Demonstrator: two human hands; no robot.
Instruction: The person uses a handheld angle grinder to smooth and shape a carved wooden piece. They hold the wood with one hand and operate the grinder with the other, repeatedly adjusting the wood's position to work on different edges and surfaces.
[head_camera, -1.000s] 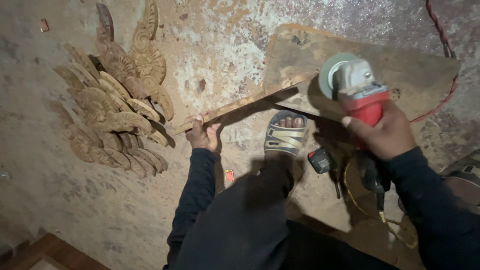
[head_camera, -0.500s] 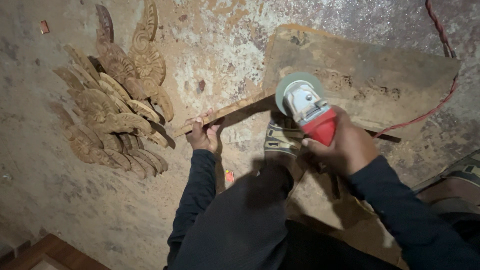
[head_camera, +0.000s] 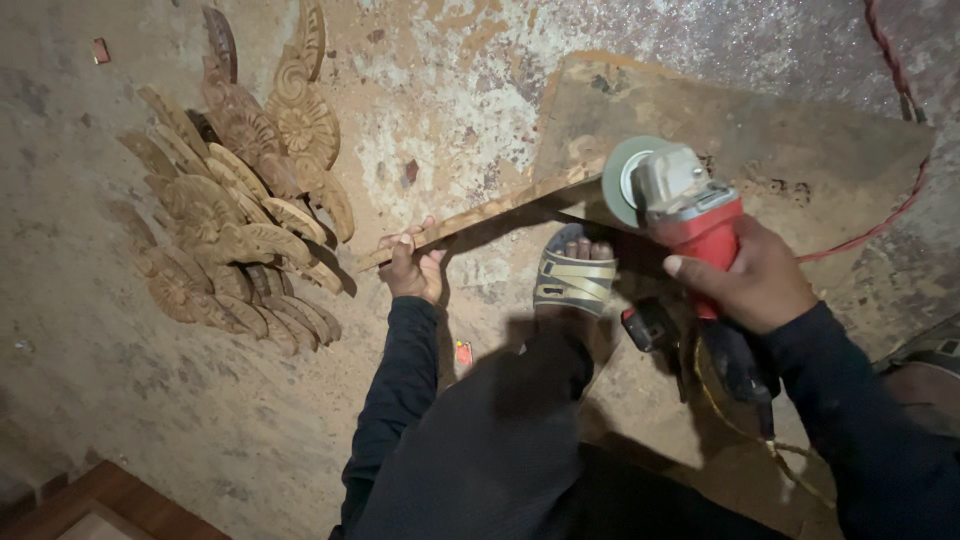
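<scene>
the right hand (head_camera: 752, 282) has its fingers wrapped around the red grinder (head_camera: 680, 205); the left hand (head_camera: 412, 265) has its fingers clamped on the wooden strip (head_camera: 470, 218).

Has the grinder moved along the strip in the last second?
Yes. The grinder in the right hand has shifted left along the wooden strip, toward the left hand, measured against the board.

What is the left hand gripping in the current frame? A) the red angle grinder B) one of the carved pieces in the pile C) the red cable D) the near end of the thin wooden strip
D: the left hand is closed on the near end of the thin wooden strip, while the right hand holds the red angle grinder; the pile of carved pieces lies apart, untouched.
</scene>
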